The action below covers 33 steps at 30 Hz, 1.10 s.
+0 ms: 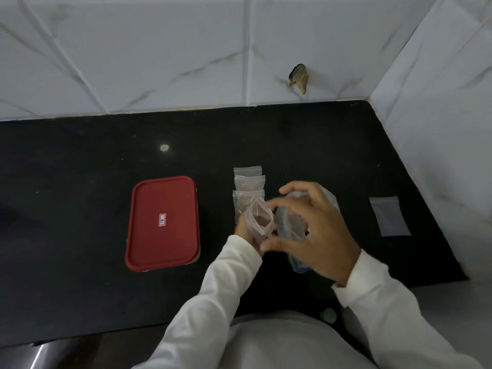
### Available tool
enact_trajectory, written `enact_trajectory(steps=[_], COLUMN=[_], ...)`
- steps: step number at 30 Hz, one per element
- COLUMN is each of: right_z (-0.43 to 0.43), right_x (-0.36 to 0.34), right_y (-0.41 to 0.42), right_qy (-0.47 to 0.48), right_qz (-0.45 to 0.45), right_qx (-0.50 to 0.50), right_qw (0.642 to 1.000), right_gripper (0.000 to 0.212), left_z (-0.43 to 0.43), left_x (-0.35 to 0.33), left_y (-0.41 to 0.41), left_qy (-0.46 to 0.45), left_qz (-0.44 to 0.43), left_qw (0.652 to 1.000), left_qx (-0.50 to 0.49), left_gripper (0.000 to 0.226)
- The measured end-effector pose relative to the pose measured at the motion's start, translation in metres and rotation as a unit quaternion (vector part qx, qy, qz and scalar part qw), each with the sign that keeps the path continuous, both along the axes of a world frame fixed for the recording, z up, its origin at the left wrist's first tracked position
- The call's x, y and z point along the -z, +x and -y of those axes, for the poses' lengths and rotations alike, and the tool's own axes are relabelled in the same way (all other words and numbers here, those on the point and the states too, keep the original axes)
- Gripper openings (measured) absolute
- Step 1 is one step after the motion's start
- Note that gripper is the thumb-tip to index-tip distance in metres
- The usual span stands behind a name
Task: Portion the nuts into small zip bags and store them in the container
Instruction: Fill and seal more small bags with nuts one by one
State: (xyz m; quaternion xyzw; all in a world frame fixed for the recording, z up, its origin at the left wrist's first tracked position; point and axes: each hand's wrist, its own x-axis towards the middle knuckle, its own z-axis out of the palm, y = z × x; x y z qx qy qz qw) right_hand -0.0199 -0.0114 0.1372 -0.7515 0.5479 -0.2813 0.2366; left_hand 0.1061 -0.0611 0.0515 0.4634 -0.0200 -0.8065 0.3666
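the left hand (pixel 243 230) grips a small zip bag (pixel 262 227) of nuts (pixel 259 219) open near the middle of the counter (pixel 80 182), the right hand (pixel 314 230) curls over its mouth, holding what i cannot tell, and a tilt could spill them.

Red lid, black counter, white veined tiles.

The container (pixel 162 222) has a dark red lid with a small white label (pixel 162 219), edged in red and marked in blue. The countertop (pixel 80 182) is black with faint pale specks. The wall tiles (pixel 159 62) are white with thin grey-gold marble veins and one brown-black broken patch (pixel 298 78). The stacked zip bags (pixel 247 171) are clear over tan-brown nuts (pixel 247 206). The open small bag (pixel 259 222) shows reddish-brown inside. The large bag (pixel 298 266) is clear with blue. The sleeves (pixel 226 288) are white.
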Motion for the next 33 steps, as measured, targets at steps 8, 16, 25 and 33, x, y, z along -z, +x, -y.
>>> enact_trajectory(steps=[8, 16, 25, 33], right_z=[-0.005, -0.009, -0.012, -0.019], right_x=[0.021, 0.023, 0.012, 0.046], right_y=[0.002, 0.003, -0.001, -0.1], right_qy=[-0.12, -0.075, -0.079, 0.024], right_qz=[-0.101, -0.099, -0.066, -0.077], right_qx=[0.005, 0.002, -0.006, 0.194], right_qw=[0.988, 0.992, 0.995, 0.978], right_gripper=[0.014, 0.014, 0.021, 0.023], left_z=[-0.014, -0.014, -0.009, -0.003], left_x=[-0.005, 0.005, 0.003, 0.02], left_y=[0.001, 0.007, 0.001, 0.002], left_qy=[-0.035, 0.002, -0.007, 0.058], left_qz=[-0.036, -0.025, -0.091, -0.088], left_qw=[0.998, 1.0, 0.995, 0.992], left_qx=[0.036, -0.007, -0.034, -0.074], left_gripper=[0.051, 0.028, 0.046, 0.028])
